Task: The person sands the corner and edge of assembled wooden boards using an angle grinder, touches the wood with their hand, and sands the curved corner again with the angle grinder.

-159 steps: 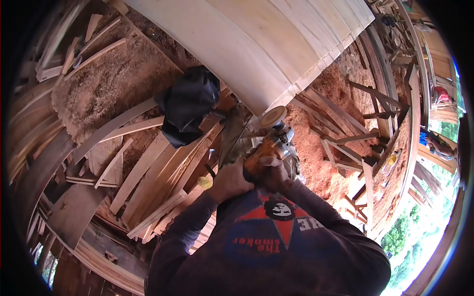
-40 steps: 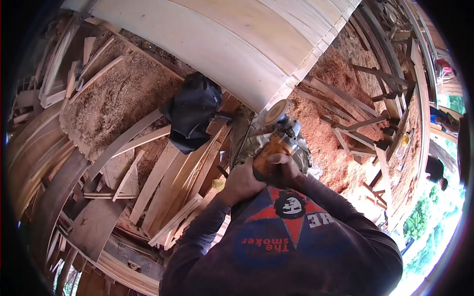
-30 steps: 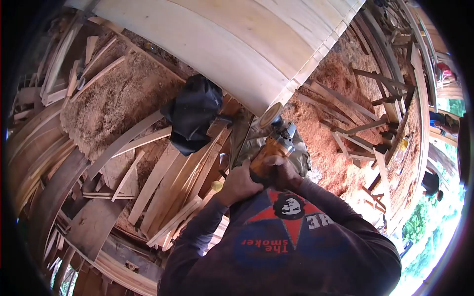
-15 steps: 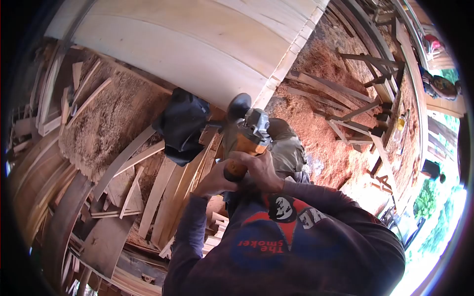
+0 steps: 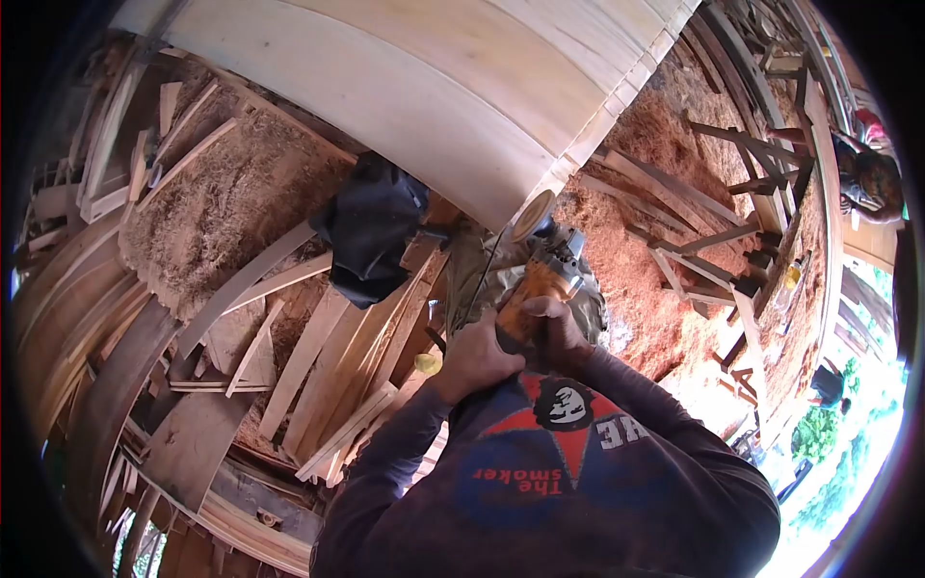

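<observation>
An orange and black angle grinder [image 5: 544, 281] with a round tan disc [image 5: 533, 217] is held in front of the dark shirt. My left hand [image 5: 477, 358] is wrapped round its rear end, and my right hand [image 5: 562, 332] grips the body from the other side, thumb on top. The disc stands tilted beside the lower corner of a large pale planked wooden surface [image 5: 414, 87]; whether it touches the wood I cannot tell.
A black sheet or bag [image 5: 371, 231] hangs left of the grinder. Long boards [image 5: 332, 371] lie at lower left. Sawdust [image 5: 665, 318] and crossed timbers [image 5: 708, 255] are at right. Another person [image 5: 872, 183] is at the far right edge.
Compared with half a second earlier, the grinder and both hands have swung to the right in view. The disc now shows its tan face instead of a dark one. Both hands keep their hold.
</observation>
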Tool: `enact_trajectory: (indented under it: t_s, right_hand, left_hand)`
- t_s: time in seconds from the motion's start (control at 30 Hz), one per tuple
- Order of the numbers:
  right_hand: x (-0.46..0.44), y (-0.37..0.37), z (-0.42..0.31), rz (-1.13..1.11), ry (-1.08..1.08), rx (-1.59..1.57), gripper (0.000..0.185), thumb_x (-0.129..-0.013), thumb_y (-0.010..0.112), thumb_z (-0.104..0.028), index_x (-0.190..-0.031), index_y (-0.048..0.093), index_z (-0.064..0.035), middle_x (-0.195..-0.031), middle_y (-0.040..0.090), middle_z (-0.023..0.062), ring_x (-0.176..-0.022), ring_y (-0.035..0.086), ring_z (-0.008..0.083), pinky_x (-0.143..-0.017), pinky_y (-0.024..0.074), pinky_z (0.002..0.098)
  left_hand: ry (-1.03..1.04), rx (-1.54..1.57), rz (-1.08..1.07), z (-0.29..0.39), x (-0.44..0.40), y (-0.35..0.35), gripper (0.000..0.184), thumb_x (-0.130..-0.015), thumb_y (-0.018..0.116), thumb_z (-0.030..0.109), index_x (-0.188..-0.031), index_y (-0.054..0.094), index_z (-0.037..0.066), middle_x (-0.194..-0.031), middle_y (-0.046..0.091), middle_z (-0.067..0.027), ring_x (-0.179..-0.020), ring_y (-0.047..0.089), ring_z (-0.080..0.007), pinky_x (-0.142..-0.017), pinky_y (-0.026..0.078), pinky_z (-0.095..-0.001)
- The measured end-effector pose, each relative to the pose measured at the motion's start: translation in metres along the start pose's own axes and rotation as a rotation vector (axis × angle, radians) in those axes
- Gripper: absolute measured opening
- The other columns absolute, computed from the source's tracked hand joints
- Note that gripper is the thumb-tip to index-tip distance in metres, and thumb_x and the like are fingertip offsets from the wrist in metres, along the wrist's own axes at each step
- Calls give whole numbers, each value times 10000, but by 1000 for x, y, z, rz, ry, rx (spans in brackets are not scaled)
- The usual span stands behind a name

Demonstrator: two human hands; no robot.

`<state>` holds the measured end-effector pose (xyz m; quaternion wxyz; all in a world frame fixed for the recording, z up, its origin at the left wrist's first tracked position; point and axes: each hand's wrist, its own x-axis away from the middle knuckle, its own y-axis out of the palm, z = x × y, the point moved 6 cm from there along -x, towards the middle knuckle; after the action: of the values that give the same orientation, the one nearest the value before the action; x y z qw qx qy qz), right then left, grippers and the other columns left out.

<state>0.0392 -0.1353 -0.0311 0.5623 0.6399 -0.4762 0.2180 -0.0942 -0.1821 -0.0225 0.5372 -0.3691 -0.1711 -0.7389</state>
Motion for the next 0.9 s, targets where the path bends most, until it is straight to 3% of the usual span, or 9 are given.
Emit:
enact_trajectory:
  t_s: [0.37,0.47,0.53,0.57,0.67,0.7,0.73,0.87,0.9]
  right_hand:
    - [-9,11,-8,62,-137,53,363,-833,720,-204,-1142,653,-26,-1051,675,102,-995,678,255,-889,560,412]
    - [12,50,-33,-33,-1074,1225,316,-873,728,-187,-1165,706,-70,-1052,703,102,-1018,690,286,-892,561,410]
    - [-1,60,-27,175,-414,599,313,-889,734,-165,-1200,742,-138,-1075,724,105,-1038,699,306,-897,562,405]
    - [1,62,-28,109,-745,1178,357,-875,746,-160,-1230,745,-135,-1118,730,96,-1025,711,276,-891,569,383]
    - [16,74,-38,39,-1110,1450,316,-870,754,-179,-1183,744,-142,-1103,727,101,-997,717,263,-859,574,379]
    - [13,55,-39,106,-546,640,271,-859,739,-160,-1123,721,-101,-1083,718,100,-1009,710,256,-849,577,397]
    - [14,46,-40,97,-536,649,271,-859,739,-160,-1123,721,-101,-1083,718,100,-1009,710,256,-849,577,397]
    - [44,41,-64,-125,-1290,1074,369,-802,738,-210,-1098,638,-13,-1028,692,97,-989,686,243,-858,565,425]
    - [18,13,-59,-48,-705,551,440,-772,731,-217,-1149,615,-22,-1062,680,107,-1003,675,265,-897,552,426]
  left_hand:
    - [34,96,-52,-17,-11,-15,772,-678,838,197,-1367,571,-26,-1145,739,-208,-1085,731,-341,-952,560,-415]
    - [316,467,-224,-35,-23,-16,681,-663,853,172,-1270,608,-19,-1141,733,-174,-1083,714,-280,-962,542,-383]
    - [152,677,-410,-41,-19,-25,666,-670,854,96,-1293,633,10,-1234,702,-85,-1140,650,-171,-1024,498,-339]
    - [112,689,-408,-26,-11,-33,663,-679,850,78,-1305,637,37,-1252,698,-62,-1151,656,-177,-1037,498,-346]
    - [150,759,-396,-17,-5,-30,684,-664,856,95,-1303,627,9,-1230,705,-84,-1144,659,-171,-1026,503,-347]
    - [147,765,-392,-13,-5,-25,684,-664,856,95,-1303,627,9,-1230,705,-84,-1144,659,-171,-1026,503,-347]
    - [218,675,-303,-6,-7,-18,697,-665,856,144,-1302,617,-8,-1194,719,-125,-1123,686,-218,-1003,520,-366]
    - [65,121,-120,27,-8,-5,855,-669,835,186,-1429,514,-37,-1192,723,-205,-1131,715,-317,-996,535,-395]
    - [69,93,-67,30,-10,-4,868,-663,837,273,-1384,514,-85,-1101,720,-295,-1064,730,-406,-945,560,-444]
